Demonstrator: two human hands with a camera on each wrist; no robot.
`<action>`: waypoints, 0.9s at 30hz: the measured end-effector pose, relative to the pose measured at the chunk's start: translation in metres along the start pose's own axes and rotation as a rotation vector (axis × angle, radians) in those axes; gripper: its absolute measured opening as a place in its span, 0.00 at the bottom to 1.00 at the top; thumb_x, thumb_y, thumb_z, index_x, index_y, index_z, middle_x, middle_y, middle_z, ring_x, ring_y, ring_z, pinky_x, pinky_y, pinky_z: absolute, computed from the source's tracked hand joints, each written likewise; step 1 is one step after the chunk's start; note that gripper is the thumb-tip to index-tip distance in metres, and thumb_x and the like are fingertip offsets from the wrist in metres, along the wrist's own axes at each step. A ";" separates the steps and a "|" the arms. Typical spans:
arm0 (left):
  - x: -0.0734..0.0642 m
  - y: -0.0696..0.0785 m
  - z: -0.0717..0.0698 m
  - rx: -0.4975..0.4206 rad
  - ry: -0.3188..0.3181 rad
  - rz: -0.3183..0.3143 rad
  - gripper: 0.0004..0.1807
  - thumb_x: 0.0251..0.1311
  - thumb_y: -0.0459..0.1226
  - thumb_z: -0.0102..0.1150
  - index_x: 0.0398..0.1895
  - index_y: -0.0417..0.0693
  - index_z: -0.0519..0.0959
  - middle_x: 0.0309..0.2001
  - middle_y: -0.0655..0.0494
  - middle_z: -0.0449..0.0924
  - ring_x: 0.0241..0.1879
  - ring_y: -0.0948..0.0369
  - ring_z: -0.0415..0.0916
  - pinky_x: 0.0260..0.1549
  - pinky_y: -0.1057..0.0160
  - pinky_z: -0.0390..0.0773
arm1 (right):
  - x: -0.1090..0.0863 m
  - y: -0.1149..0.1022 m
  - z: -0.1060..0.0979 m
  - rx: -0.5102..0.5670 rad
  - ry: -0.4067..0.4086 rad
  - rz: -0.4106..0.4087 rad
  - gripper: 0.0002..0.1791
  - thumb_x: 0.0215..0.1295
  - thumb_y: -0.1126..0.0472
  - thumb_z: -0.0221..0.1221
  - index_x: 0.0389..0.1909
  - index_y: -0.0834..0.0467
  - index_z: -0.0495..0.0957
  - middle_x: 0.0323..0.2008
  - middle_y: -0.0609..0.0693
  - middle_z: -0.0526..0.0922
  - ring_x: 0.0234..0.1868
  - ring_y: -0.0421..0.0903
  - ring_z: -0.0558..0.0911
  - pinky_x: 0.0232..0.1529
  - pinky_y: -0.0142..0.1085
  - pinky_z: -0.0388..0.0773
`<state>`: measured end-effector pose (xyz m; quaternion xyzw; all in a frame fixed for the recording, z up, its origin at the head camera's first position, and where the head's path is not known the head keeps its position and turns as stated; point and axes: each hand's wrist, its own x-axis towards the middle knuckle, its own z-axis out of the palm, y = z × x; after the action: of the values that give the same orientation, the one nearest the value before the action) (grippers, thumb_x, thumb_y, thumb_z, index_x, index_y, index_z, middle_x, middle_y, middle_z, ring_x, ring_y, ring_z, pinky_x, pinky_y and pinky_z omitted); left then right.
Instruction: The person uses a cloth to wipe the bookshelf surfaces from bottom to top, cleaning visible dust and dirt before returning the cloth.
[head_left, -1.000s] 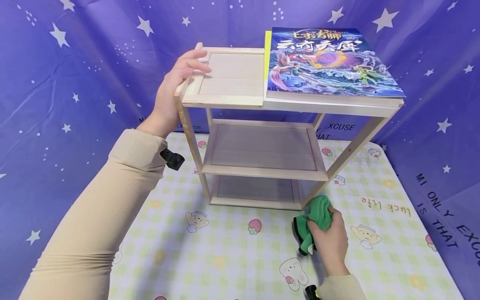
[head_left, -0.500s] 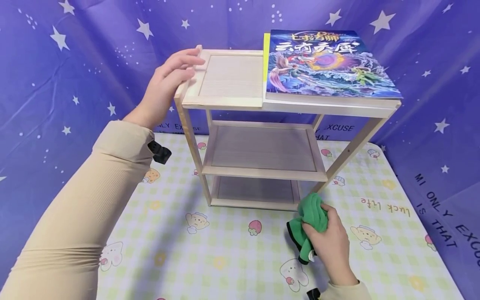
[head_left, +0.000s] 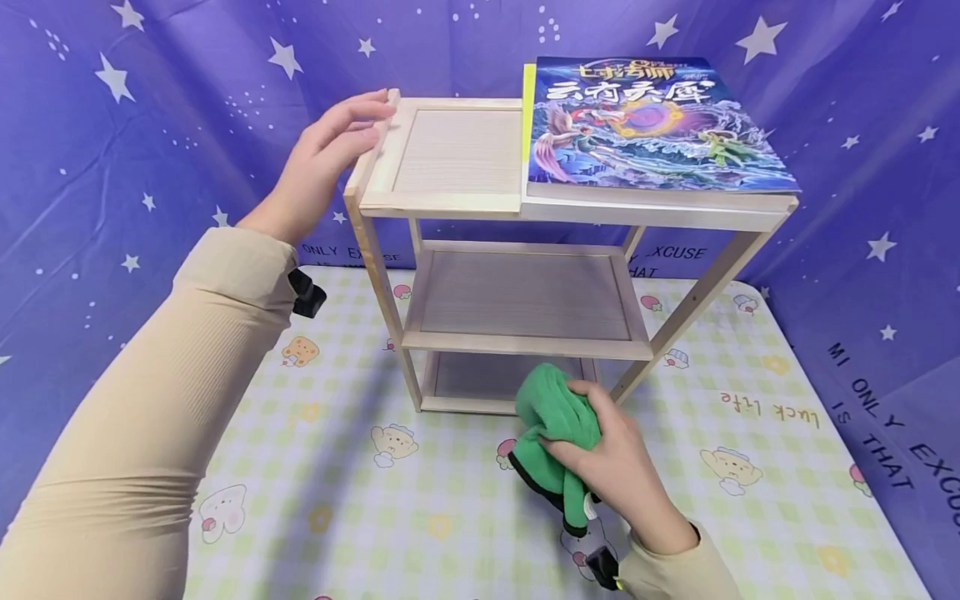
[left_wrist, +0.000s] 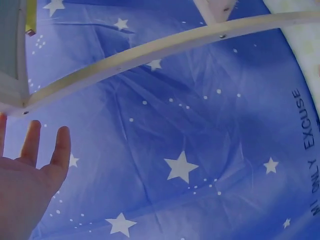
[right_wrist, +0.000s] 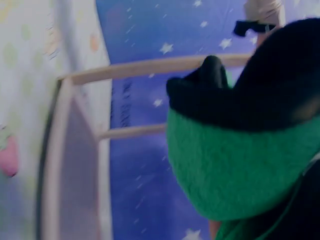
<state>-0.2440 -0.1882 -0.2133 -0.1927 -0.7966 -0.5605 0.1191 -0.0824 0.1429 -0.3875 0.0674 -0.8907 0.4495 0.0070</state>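
Note:
My right hand (head_left: 626,462) grips a bunched, soft green fabric item with black trim (head_left: 558,417), a small white tag showing at its lower end. It hangs in front of the bottom tier of a pale wooden three-tier shelf (head_left: 525,342). Close up in the right wrist view, the green fabric (right_wrist: 240,165) and its black edge fill much of the right side. At the shelf's upper left, my left hand (head_left: 318,162) has its fingertips at the top side rail (head_left: 372,154). In the left wrist view the fingers (left_wrist: 61,150) are extended and apart, near the frame corner.
A blue illustrated book (head_left: 652,125) lies on the shelf's top right, over a yellow-edged one (head_left: 529,108). The shelf stands on a checked cloth (head_left: 450,542) with cartoon prints. Purple star-printed curtains (head_left: 150,100) rise behind and at both sides.
My right hand has carried the green fabric item leftward, from beside the shelf's right front leg to before its lower tier. My left hand has slid slightly left, fingers drawing back to the rail.

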 end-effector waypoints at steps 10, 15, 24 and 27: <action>-0.002 -0.002 -0.005 0.127 -0.062 0.006 0.21 0.71 0.44 0.41 0.63 0.52 0.74 0.75 0.65 0.60 0.75 0.68 0.52 0.74 0.59 0.48 | 0.026 -0.043 -0.010 0.204 0.039 -0.145 0.34 0.49 0.64 0.73 0.59 0.58 0.73 0.47 0.57 0.83 0.42 0.47 0.79 0.40 0.36 0.80; -0.001 -0.001 -0.005 0.121 -0.074 -0.008 0.22 0.71 0.45 0.41 0.64 0.52 0.73 0.76 0.66 0.58 0.75 0.68 0.51 0.74 0.60 0.47 | 0.054 -0.064 -0.012 0.332 0.035 -0.104 0.38 0.49 0.66 0.72 0.63 0.59 0.68 0.53 0.57 0.78 0.48 0.49 0.77 0.48 0.38 0.77; 0.000 0.001 -0.007 0.077 -0.128 -0.046 0.22 0.72 0.46 0.42 0.64 0.52 0.71 0.77 0.66 0.54 0.76 0.68 0.50 0.73 0.62 0.52 | 0.093 -0.100 -0.003 0.370 -0.019 -0.159 0.43 0.48 0.63 0.73 0.66 0.58 0.65 0.60 0.57 0.73 0.57 0.52 0.74 0.60 0.47 0.71; -0.001 0.002 -0.008 0.056 -0.138 -0.054 0.22 0.72 0.46 0.42 0.65 0.52 0.70 0.78 0.66 0.53 0.76 0.67 0.49 0.72 0.61 0.55 | 0.103 -0.112 0.000 0.389 -0.027 -0.168 0.44 0.49 0.61 0.73 0.68 0.56 0.63 0.60 0.56 0.73 0.56 0.51 0.75 0.61 0.46 0.71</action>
<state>-0.2424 -0.1949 -0.2094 -0.2058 -0.8232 -0.5263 0.0544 -0.1699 0.0650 -0.2905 0.1476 -0.7785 0.6098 0.0196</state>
